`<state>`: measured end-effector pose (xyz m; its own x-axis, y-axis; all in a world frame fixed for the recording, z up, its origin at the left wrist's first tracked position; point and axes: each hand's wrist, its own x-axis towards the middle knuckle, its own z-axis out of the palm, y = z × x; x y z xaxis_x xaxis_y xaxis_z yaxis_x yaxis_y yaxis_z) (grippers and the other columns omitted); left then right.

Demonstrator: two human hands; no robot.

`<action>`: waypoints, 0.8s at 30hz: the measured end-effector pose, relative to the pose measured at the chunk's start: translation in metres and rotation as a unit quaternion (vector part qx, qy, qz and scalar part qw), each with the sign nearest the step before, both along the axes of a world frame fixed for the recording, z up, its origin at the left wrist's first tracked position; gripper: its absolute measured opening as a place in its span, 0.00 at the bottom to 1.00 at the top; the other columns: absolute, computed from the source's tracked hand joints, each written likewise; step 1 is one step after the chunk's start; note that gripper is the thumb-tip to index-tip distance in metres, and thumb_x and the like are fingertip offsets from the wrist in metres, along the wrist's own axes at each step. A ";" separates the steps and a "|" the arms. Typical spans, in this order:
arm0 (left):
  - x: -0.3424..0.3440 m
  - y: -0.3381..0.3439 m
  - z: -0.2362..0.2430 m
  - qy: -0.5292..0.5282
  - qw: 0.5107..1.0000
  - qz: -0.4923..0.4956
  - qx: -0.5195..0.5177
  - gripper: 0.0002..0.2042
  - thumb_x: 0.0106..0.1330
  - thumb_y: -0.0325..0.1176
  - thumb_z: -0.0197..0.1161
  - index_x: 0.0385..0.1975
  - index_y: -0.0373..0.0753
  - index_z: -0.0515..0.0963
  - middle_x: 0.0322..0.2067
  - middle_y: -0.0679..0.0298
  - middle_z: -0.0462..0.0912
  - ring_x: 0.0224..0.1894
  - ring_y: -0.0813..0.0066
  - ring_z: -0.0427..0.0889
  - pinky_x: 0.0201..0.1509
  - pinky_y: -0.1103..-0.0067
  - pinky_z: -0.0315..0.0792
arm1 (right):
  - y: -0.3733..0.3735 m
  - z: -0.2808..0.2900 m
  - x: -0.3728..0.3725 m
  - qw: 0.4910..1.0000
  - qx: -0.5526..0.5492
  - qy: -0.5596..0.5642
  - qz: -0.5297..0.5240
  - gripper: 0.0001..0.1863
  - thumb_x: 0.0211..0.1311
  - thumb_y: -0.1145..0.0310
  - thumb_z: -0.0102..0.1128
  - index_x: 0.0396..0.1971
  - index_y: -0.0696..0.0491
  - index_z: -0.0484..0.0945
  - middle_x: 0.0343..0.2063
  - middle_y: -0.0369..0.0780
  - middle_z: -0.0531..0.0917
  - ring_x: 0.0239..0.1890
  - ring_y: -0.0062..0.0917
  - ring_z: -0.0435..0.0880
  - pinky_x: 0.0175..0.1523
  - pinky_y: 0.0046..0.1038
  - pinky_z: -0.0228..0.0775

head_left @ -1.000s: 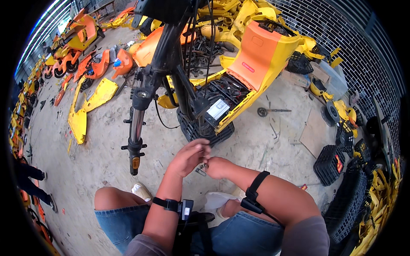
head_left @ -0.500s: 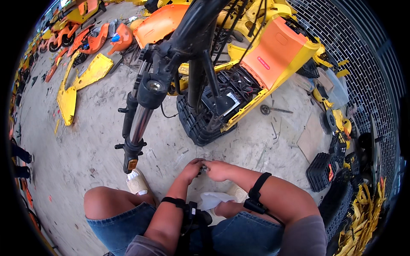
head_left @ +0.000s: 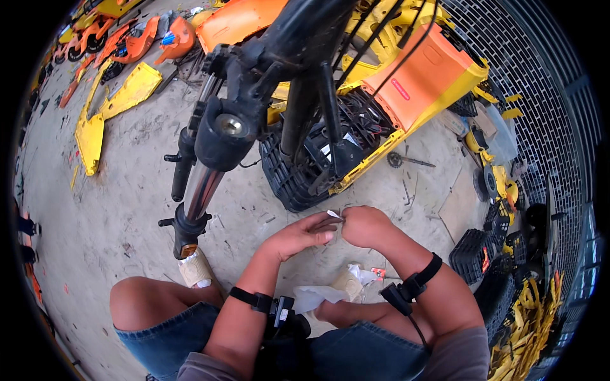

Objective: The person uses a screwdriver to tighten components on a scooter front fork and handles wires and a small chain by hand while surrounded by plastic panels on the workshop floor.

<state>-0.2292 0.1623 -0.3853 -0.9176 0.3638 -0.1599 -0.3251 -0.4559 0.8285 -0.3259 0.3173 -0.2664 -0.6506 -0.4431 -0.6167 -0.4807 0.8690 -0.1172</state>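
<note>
Glossy chromed metal fork tube (head_left: pixel 202 188); matt black plastic crate (head_left: pixel 286 178); smooth orange plastic panel (head_left: pixel 422 70); rough, dusty concrete floor (head_left: pixel 127 190); crumpled white paper (head_left: pixel 314 297); faded denim shorts (head_left: pixel 165 330).

Small white scrap (head_left: pixel 335 214), paper or thin plastic by the look of it, is pinched between left hand (head_left: pixel 304 233) and right hand (head_left: pixel 365 225). Only a pointed white corner is seen above the fingertips; the rest is hidden by the fingers, so full shape cannot be told. It is held off the ground, just in front of the knees, with both hands touching at the fingertips. Left hand is stretched flat toward the scrap with fingers extended; right hand is curled into a loose fist around it. The piece is held roughly upright, corner pointed away from the body.
</note>
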 end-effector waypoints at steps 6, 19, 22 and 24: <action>-0.017 -0.004 0.034 -0.016 0.996 0.049 -0.072 0.23 0.76 0.48 0.54 0.62 0.37 0.72 0.53 0.64 0.81 0.57 0.74 0.77 0.58 0.74 0.71 | -0.011 0.001 0.015 0.993 -0.026 0.068 -0.092 0.17 0.59 0.61 0.57 0.39 0.59 0.82 0.40 0.52 0.86 0.44 0.46 0.85 0.52 0.44 0.77; -0.015 -0.050 0.021 -0.190 0.926 0.316 0.077 0.15 0.77 0.47 0.52 0.36 0.41 0.74 0.40 0.60 0.86 0.38 0.67 0.87 0.40 0.75 0.78 | 0.000 0.019 0.012 0.947 -0.065 -0.312 -0.029 0.20 0.66 0.55 0.56 0.43 0.59 0.77 0.24 0.46 0.83 0.31 0.37 0.84 0.39 0.36 0.74; -0.018 -0.047 0.025 -0.197 0.920 0.325 0.093 0.15 0.77 0.47 0.52 0.39 0.41 0.76 0.41 0.60 0.86 0.37 0.69 0.86 0.39 0.77 0.78 | -0.019 0.077 0.029 0.968 -0.098 -0.230 0.023 0.23 0.66 0.58 0.59 0.55 0.58 0.74 0.25 0.46 0.84 0.30 0.37 0.84 0.39 0.34 0.75; -0.023 -0.036 0.027 -0.192 0.928 0.302 0.099 0.16 0.77 0.46 0.52 0.47 0.40 0.79 0.39 0.64 0.85 0.36 0.74 0.83 0.40 0.78 0.76 | -0.019 0.099 0.043 0.976 -0.111 -0.189 0.003 0.24 0.66 0.59 0.59 0.57 0.57 0.74 0.27 0.47 0.84 0.32 0.39 0.84 0.40 0.35 0.75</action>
